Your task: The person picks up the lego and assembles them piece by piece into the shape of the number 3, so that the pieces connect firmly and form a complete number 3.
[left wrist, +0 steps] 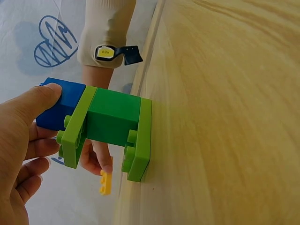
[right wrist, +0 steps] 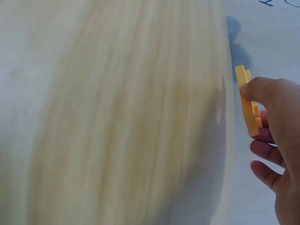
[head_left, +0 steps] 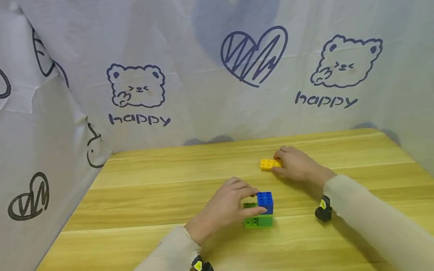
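My left hand (head_left: 226, 203) pinches a blue building block (head_left: 265, 198) between thumb and fingers. That block tops a small stack: under it come a thin light-green plate (left wrist: 71, 140), a darker green block (left wrist: 115, 115) and another light-green plate (left wrist: 140, 159) at the bottom. Both plates stick out to one side, showing bare studs. Farther back on the table, my right hand (head_left: 302, 166) grips a thin yellow studded plate (head_left: 266, 164) by its right end. In the right wrist view the thumb presses on the flat underside of the yellow plate (right wrist: 247, 105).
The wooden table (head_left: 147, 197) reaches back to a white cloth (head_left: 197, 106) printed with hearts and bears. More cloth hangs at the left and right sides. Each wrist wears a black strap, one with a small camera (head_left: 323, 213) at the right cuff.
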Available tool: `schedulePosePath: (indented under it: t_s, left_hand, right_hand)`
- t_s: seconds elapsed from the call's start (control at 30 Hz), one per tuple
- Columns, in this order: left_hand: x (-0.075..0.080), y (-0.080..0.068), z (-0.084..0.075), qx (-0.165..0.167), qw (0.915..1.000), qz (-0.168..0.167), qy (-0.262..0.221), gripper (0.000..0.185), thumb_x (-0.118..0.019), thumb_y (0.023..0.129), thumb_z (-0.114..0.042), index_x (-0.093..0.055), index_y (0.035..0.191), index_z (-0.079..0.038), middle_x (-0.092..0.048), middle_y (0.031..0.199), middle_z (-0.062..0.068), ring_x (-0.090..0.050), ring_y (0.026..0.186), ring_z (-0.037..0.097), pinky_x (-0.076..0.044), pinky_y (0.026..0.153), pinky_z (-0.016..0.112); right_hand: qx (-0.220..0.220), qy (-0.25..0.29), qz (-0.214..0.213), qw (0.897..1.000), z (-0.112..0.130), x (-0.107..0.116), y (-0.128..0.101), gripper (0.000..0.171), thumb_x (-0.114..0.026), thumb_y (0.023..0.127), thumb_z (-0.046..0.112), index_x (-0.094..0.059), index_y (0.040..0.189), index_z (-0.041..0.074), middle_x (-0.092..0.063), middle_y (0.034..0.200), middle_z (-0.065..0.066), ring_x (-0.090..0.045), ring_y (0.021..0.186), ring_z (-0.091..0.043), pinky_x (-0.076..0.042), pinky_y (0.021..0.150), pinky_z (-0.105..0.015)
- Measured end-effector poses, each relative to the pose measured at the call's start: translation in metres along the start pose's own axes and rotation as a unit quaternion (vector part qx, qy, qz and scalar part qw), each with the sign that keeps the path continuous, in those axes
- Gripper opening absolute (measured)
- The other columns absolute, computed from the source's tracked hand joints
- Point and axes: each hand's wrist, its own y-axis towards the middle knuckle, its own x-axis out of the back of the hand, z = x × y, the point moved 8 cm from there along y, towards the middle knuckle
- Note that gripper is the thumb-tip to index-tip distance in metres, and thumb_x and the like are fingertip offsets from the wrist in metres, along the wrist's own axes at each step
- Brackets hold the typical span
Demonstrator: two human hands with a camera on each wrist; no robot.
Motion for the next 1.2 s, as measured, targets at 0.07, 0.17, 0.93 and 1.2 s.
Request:
schedulePosePath:
  t_s: [0.07,0.17,0.93,1.2]
  left_hand:
    - [0.000,0.000,0.000,-0.003,1.0000,-0.002,0.002,0.046,-0.070,0.087,-0.049,-0.073,0.112,-0.010,-0.070,0.104,-0.002,-0.059,0.099,0.014,-0.046,0.091,0.027]
    - [0.000,0.001,-0.001,-0.005,1.0000,-0.005,0.001,0.046,-0.070,0.087,-0.049,-0.073,0.111,-0.009,-0.071,0.104,-0.001,-0.059,0.099,0.014,-0.047,0.090,0.027]
    - [-0.001,0.001,0.000,0.011,0.9998,0.014,-0.006,0.047,-0.068,0.089,-0.050,-0.073,0.112,-0.009,-0.070,0.104,-0.001,-0.058,0.099,0.014,-0.047,0.089,0.028]
    - [0.001,0.001,0.000,0.016,0.9996,0.022,-0.003,0.047,-0.068,0.089,-0.050,-0.072,0.113,-0.009,-0.070,0.104,-0.002,-0.058,0.098,0.013,-0.048,0.088,0.027]
  right_hand:
    - [0.001,-0.008,-0.004,1.000,0.001,0.003,-0.003,0.046,-0.069,0.091,0.035,-0.061,0.119,0.001,-0.061,0.113,-0.014,-0.056,0.100,-0.031,-0.044,0.097,-0.049]
    - [0.010,-0.018,-0.014,1.000,0.003,0.009,-0.007,0.045,-0.070,0.090,0.036,-0.062,0.118,0.002,-0.062,0.112,-0.014,-0.056,0.101,-0.031,-0.043,0.096,-0.050]
    - [0.087,-0.043,-0.067,0.993,0.034,0.049,-0.041,0.041,-0.073,0.087,0.036,-0.065,0.112,0.004,-0.063,0.104,-0.008,-0.057,0.095,-0.025,-0.048,0.090,-0.044]
    - [0.139,-0.044,-0.095,0.985,0.052,0.066,-0.059,0.038,-0.074,0.087,0.036,-0.066,0.108,0.006,-0.063,0.100,-0.004,-0.058,0.094,-0.023,-0.049,0.087,-0.042]
